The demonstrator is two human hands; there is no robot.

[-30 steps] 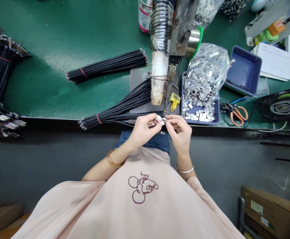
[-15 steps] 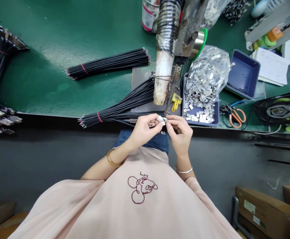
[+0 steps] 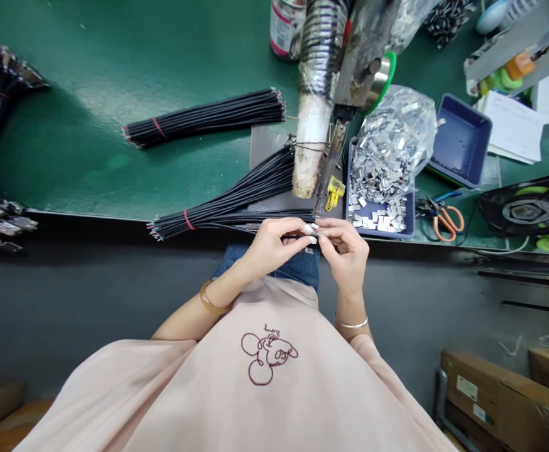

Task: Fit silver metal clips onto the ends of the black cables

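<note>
At the table's front edge my left hand (image 3: 274,243) pinches the end of a black cable, which shows between its thumb and fingers. My right hand (image 3: 350,251) meets it fingertip to fingertip, closed on a small metal connector that the fingers mostly cover. Behind my left hand fans a bundle of black cables (image 3: 241,198), tied with a red band. Just right of my right hand stands a blue tray (image 3: 411,216) of small metal connector shells (image 3: 382,220), partly in a clear plastic bag (image 3: 397,122).
A white-tipped fume hose (image 3: 309,150) and a metal arm (image 3: 333,157) hang above the hands. Another cable bundle (image 3: 208,118) lies behind. A yellow clip (image 3: 335,193), orange-handled pliers (image 3: 448,223), a blue bin (image 3: 463,138) and a black fan (image 3: 529,204) are to the right.
My right hand has shifted slightly right and toward me. The fingertips of both hands have moved a little, and black cable now shows within my left hand's grip.
</note>
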